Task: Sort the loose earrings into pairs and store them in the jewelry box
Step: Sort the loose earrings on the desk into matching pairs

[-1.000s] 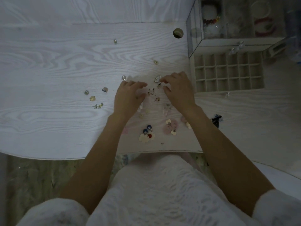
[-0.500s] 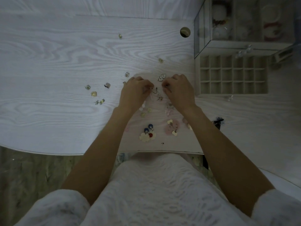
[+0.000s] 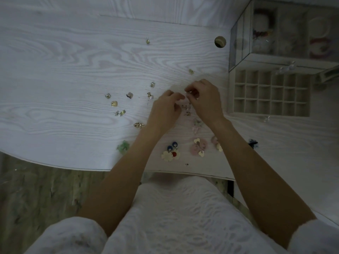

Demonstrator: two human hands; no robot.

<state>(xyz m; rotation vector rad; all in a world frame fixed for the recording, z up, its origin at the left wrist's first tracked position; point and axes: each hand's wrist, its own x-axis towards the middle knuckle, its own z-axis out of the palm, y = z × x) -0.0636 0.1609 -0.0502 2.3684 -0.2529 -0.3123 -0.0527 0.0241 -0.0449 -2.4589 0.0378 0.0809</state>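
Loose earrings lie scattered on the white wood-grain table [image 3: 64, 70]. Small gold and crystal studs [image 3: 114, 103] sit to the left of my hands. Blue, red and cream flower earrings [image 3: 171, 152] and pink heart ones [image 3: 199, 146] lie near the front edge. My right hand [image 3: 204, 99] pinches a small silvery earring [image 3: 189, 92] between thumb and fingertips. My left hand [image 3: 165, 109] is curled close beside it, fingertips meeting near the same spot; what it holds is hidden. The jewelry box [image 3: 238, 57] stands at the right, its gridded drawer [image 3: 271, 92] pulled out with its cells bare.
A round cable hole [image 3: 220, 41] is in the table near the box. A green fuzzy piece [image 3: 123, 146] lies at the front edge, a dark piece [image 3: 253, 143] at the right. The box's glass top holds bracelets [image 3: 320, 46]. Floor shows at lower left.
Both hands drew together over the earrings in the middle. My right hand has lifted a small silvery earring off the table. The view shifted, so the table sits lower in frame.
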